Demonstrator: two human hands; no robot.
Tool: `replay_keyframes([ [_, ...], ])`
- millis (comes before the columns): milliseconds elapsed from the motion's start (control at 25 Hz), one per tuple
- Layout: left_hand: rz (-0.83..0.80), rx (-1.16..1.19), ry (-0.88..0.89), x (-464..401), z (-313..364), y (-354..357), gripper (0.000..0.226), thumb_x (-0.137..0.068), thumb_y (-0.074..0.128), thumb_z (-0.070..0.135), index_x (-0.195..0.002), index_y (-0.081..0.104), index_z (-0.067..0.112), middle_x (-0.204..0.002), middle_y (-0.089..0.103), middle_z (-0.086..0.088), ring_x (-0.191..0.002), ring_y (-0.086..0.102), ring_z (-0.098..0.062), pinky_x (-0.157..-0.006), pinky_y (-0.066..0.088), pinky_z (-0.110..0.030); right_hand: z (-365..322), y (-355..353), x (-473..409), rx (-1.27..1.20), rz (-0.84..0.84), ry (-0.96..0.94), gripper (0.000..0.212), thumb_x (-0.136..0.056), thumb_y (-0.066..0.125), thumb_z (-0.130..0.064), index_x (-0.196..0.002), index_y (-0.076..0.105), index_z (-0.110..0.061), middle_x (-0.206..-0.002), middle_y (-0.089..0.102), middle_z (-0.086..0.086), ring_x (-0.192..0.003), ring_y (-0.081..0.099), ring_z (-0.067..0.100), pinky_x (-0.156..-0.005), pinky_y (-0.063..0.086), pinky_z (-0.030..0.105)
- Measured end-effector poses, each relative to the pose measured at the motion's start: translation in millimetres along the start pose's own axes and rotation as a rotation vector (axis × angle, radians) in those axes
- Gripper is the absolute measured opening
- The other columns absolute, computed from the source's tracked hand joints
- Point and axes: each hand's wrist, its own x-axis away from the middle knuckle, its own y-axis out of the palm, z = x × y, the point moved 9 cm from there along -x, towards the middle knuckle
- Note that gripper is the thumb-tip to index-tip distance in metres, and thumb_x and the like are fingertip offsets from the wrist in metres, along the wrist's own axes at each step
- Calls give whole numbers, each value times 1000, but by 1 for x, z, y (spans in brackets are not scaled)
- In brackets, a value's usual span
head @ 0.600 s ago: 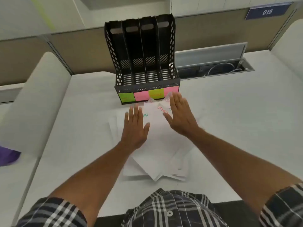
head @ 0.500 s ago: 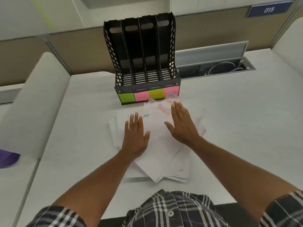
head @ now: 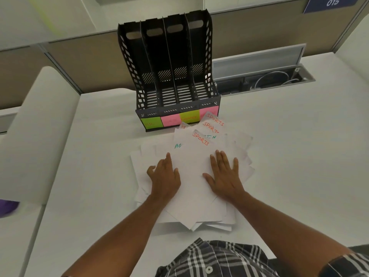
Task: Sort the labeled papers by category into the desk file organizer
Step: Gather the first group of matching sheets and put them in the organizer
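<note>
1. Four slots of the black file organizer look bare; no sheet stands in any of them, so the sorting seems not yet begun.
2. All the papers lie fanned in a loose pile on the white desk, just in front of the organizer, the far sheets touching its base.
3. Left hand and right hand both rest flat on the pile, fingers straight; neither grip holds a sheet.
4. Readable writing: "SPORTS" in orange on three sheets, a green "AD" cut off on another, and a partly hidden green word ending in "N".
5. Sticky notes on the organizer's front run green, pink, green, pink; their writing is too faint to read surely.
6. One blue wall sign reads "015".
</note>
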Motion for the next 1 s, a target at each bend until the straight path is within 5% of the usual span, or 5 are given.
replay_keyframes([
  [320,-383,496,-137,-63,9,10,41,-93,66,21,-131,62,8,-132,64,-15,-113,63,-32,-90,51,-35,-3,-7,1,-58,69,-53,78,-97,16,-62,-155,22,-10,-163,14,14,-151,13,30,-120,9,56],
  [480,-292,764,-211,-42,-15,-5,20,-91,66,9,-93,73,28,-94,76,3,-89,72,-23,-73,57,-31,26,-42,7,-445,314,130,74,-100,34,-52,-157,10,-11,-165,6,10,-153,1,23,-123,3,44],
  [640,-114,1116,-442,4,-75,-9,38,-83,63,-9,-74,78,26,-79,77,12,-76,69,-12,-73,53,-24,75,-64,35,-960,564,427,53,-102,45,-38,-150,33,-19,-149,47,2,-136,44,16,-111,35,31],
  [760,-41,1290,-535,24,-89,-4,43,-77,55,-17,-67,77,18,-71,73,5,-71,64,-14,-75,48,-31,79,-58,32,-993,437,551,39,-99,54,-21,-138,52,-15,-123,66,4,-108,63,20,-93,45,26],
  [1000,51,1306,-359,16,-70,-13,22,-82,49,8,-64,61,6,-91,74,-7,-87,69,-16,-80,48,-30,43,-43,-2,-1023,115,617,53,-93,63,-20,-142,46,-12,-130,62,10,-117,60,27,-103,46,37],
])
